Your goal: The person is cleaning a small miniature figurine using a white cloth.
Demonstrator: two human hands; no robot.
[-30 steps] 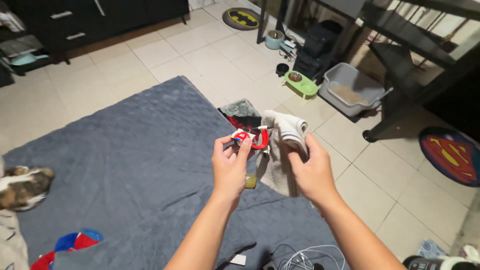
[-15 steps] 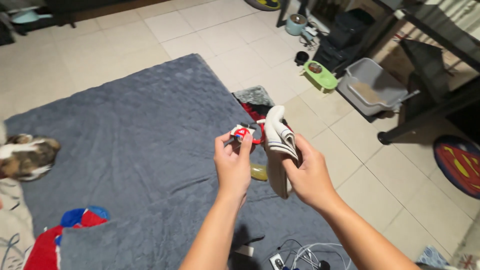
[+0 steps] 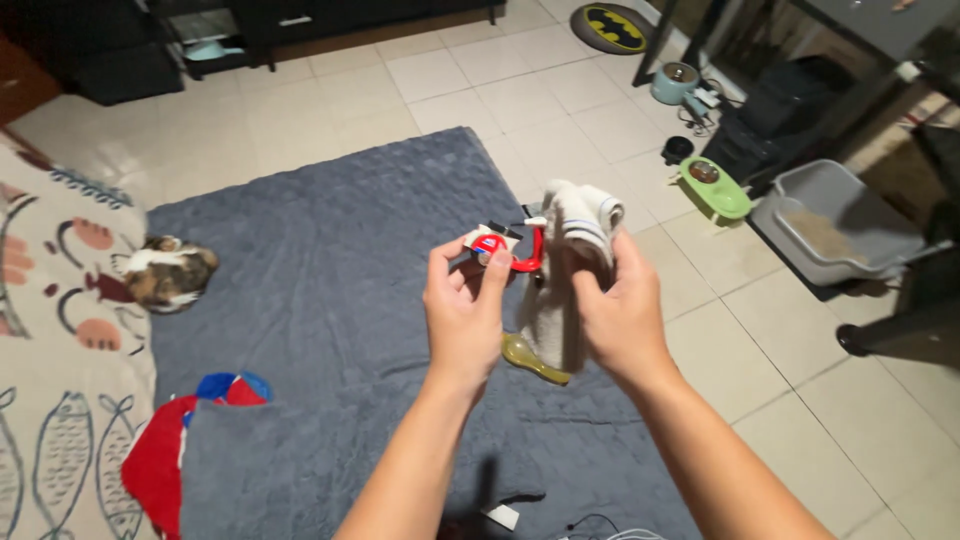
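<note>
Far to the left of the fingers lies a cream cloth (image 3: 45, 330) printed with fish shapes. A calico cat (image 3: 165, 272) is curled at its edge, on the grey-blue blanket (image 3: 320, 250) that spreads over the pale tiled floor (image 3: 480, 85). Below the cat, nearer the lower left corner, sits a red and blue garment (image 3: 175, 440), partly tucked under a fold of the blanket.

The left hand (image 3: 462, 315) is raised over the blanket, its fingers (image 3: 492, 275) curled shut, pinching a small red, white and blue toy-like piece (image 3: 503, 250) between thumb and fingertips. Just to the right, the right hand (image 3: 622, 320) is closed around a white sock (image 3: 572, 262), which hangs bunched from the grip with its cuff folded over the top, touching the red part of the small piece. Under both hands, beneath the hanging sock, a yellowish translucent object (image 3: 533, 357) shows; what it is cannot be told.

Beyond the fingers, at the far wall, stands dark furniture (image 3: 300, 20). To the right of the fingers, off the blanket, are a green pet bowl (image 3: 715, 190), a small black dish (image 3: 677, 148), a teal round pot (image 3: 675, 82) and a grey litter tray (image 3: 840, 232) beside black table legs (image 3: 905, 330). A round black and yellow mat (image 3: 615, 27) lies at the top.
</note>
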